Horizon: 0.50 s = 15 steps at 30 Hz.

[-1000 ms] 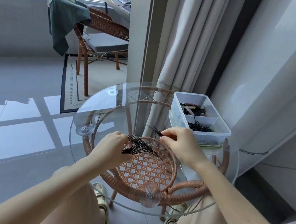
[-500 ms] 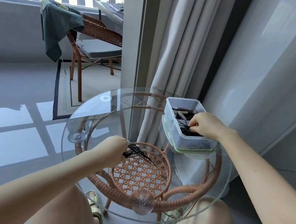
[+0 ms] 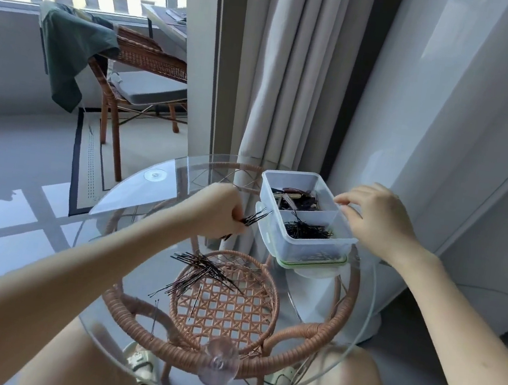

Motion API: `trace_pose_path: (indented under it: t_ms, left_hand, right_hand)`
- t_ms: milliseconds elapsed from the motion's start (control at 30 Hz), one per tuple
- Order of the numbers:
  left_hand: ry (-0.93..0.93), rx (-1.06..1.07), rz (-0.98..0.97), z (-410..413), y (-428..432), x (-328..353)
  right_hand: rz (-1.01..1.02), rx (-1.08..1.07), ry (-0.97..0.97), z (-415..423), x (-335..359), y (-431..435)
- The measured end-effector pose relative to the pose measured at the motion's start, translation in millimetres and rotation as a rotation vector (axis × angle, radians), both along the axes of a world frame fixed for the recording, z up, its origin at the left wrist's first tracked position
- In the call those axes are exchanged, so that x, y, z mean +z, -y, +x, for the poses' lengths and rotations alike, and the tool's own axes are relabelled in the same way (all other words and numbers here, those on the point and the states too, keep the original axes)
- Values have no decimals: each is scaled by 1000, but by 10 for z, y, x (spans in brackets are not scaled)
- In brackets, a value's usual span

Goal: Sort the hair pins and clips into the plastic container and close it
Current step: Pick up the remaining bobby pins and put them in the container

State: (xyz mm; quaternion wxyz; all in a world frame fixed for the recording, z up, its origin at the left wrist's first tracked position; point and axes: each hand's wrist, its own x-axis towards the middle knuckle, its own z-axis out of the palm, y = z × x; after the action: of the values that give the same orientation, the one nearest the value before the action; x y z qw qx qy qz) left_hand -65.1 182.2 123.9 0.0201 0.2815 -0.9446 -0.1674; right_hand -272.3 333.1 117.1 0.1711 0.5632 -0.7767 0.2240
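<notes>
Head | left hand (image 3: pixel 215 209) fingers pinch black hair pins (image 3: pixel 254 218) | right hand (image 3: pixel 375 218) fingers spread on clear container (image 3: pixel 303 247)

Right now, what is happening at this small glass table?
A person is sorting hair pins. The left hand grips a bunch of black pins beside the plastic container, while the right hand touches its far rim. The near compartment already holds pins, the far one clips. A loose pile of pins lies on the glass table.
</notes>
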Motion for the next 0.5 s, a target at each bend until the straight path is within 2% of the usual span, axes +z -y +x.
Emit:
trace_pose_path:
  t_ms: [167, 300, 400, 500]
  left_hand:
    - [-74, -95, -56, -729, -59, 221]
    - [85, -190, -191, -1226, -186, 111]
    - [202, -262, -202, -1411, -229, -39]
    - [129, -270, -160, -1407, -141, -76]
  right_hand:
    - [-107, -17, 14, -55, 34, -144]
    - [-88, 4, -5, -92, -20, -161]
    - [-77, 10, 13, -92, -59, -156]
    - [-72, 20, 79, -53, -77, -101]
